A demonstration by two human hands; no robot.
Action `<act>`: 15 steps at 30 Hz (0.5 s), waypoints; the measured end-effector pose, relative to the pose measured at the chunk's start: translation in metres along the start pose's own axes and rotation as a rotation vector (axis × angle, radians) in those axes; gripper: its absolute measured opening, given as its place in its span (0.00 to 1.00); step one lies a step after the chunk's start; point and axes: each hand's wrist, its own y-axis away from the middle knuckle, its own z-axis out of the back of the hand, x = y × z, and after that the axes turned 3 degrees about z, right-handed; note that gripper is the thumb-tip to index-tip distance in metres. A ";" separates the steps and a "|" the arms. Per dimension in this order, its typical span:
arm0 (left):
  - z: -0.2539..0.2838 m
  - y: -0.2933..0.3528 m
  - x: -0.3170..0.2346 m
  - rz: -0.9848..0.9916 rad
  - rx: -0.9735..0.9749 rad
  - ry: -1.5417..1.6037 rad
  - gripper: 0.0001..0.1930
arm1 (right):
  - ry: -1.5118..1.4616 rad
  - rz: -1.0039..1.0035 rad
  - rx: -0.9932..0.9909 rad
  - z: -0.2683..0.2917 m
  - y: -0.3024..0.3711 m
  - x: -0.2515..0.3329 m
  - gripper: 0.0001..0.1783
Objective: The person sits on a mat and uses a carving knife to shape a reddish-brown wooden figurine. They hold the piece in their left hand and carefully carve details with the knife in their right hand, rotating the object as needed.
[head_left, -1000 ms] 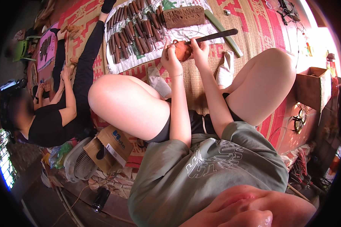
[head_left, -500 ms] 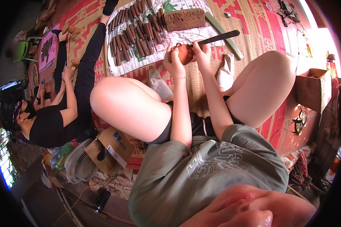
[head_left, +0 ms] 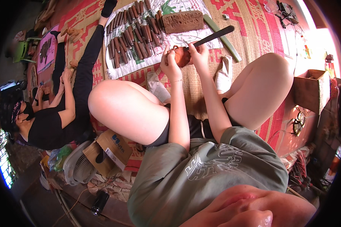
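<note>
Red-brown carving [head_left: 182,56], rounded, held up in front of the knees; in this view it sits just off the near edge of the white cloth [head_left: 121,70], with the woven mat [head_left: 250,30] below. Surface uneven, a small knob at its upper left; finer detail too small to read.

Left hand [head_left: 171,65]: closed around the carving's left side, thumb and fingers bent over it. Right hand [head_left: 199,55]: gripping a dark, long tool [head_left: 216,37] low on its length, fingers close against the carving's right side. Tool slants up and away to the right, its rounded end standing clear of the hand; its other end meets the carving in this view, though whether it bites cannot be told.

Cloth beyond: brown-handled tools [head_left: 140,34] in loose rows over its left part, handles mostly toward the far edge. Brown block [head_left: 183,21], face patterned in relief, toward the right edge. Green strip [head_left: 222,38] slanting along that right edge, its near end past the near right corner, onto the mat. Small metal piece [head_left: 226,17] on the mat, right of the strip.

Two pale socks [head_left: 158,87] on the wearer's feet, one each side of the forearms. Wooden box [head_left: 312,89] beyond the mat's right edge.

Co-worker [head_left: 45,126] in black, seated at the mat's left side, legs stretched out, hands low together; grip unclear. Carton [head_left: 108,151] and grey fan [head_left: 79,166] by the mat's near left corner.
</note>
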 end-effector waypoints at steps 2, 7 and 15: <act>0.002 -0.001 0.001 -0.007 0.006 -0.023 0.20 | 0.028 0.043 -0.061 0.001 -0.005 -0.009 0.06; -0.002 0.003 -0.006 0.017 0.028 -0.042 0.20 | -0.084 -0.021 0.036 0.007 -0.003 -0.005 0.06; -0.001 0.000 -0.007 0.001 0.032 -0.071 0.21 | -0.086 -0.036 0.031 0.012 -0.002 -0.012 0.06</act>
